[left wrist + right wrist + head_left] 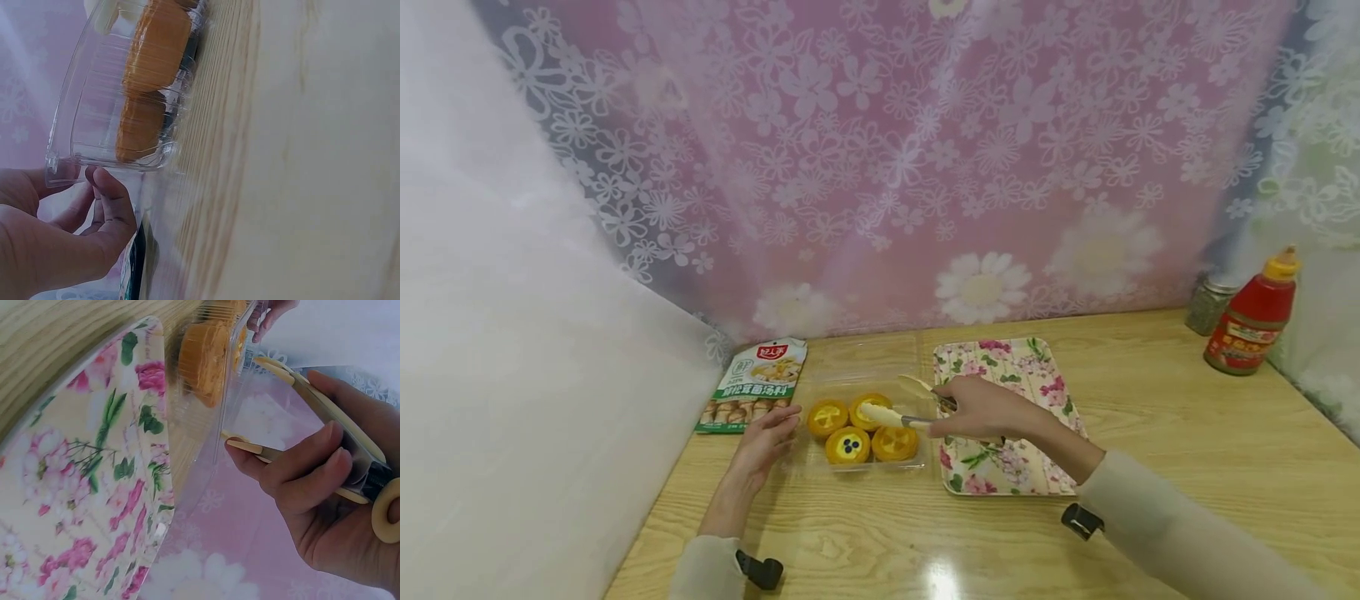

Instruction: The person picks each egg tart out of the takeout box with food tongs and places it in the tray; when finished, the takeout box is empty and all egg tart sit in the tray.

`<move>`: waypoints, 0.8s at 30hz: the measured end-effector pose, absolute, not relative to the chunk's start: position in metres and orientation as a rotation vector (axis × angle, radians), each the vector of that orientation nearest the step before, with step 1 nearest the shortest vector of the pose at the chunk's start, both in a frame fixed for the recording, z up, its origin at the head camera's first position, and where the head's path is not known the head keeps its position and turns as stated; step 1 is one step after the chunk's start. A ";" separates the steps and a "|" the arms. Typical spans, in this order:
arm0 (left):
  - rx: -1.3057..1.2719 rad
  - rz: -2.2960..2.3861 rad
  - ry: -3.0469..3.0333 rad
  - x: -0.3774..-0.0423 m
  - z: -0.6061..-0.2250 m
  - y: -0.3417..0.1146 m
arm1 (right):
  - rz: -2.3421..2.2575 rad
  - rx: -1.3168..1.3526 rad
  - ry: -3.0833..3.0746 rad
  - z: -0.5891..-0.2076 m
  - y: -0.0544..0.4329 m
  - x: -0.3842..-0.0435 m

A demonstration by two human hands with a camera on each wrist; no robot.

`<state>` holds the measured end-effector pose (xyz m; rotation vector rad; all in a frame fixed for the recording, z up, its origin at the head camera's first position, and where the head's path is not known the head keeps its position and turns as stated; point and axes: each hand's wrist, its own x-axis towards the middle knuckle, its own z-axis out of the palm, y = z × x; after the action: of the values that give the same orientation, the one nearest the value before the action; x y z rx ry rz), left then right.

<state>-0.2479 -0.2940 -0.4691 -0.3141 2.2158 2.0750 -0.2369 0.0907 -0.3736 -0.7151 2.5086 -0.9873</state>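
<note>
My left hand (763, 446) is at the left edge of a clear plastic container (94, 134), pinching its corner rim between thumb and fingers. Inside sit several egg tarts (895, 444); the front left one (847, 447) carries dark blue berries on top. With my right hand (977, 407) I grip metal tongs with cream tips (331, 412). The tongs are spread, nothing between their tips, which hang over the back right part of the container. One tip overlaps the back right tart (867, 402) in the head view.
A floral tray (1015, 375) lies right of the container, under my right forearm. Behind my left hand is a green and white food pouch (758, 387). A red sauce bottle (1252, 321) and a glass jar (1210, 304) stand at the far right, near the curtain (880, 167).
</note>
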 end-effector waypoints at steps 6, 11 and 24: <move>-0.317 2.078 2.229 -0.245 -0.469 -0.293 | -0.913 -0.735 2.513 -0.370 0.076 -0.239; -0.324 2.082 2.226 -0.248 -0.467 -0.289 | -0.865 -0.682 2.535 -0.373 0.069 -0.241; -0.342 2.077 2.237 -0.249 -0.468 -0.290 | -0.651 -0.620 2.628 -0.369 0.047 -0.247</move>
<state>-0.2489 -0.2901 -0.4675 -0.3417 2.2365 2.0767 -0.2468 0.0469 -0.3690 -0.6196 2.6279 -0.6510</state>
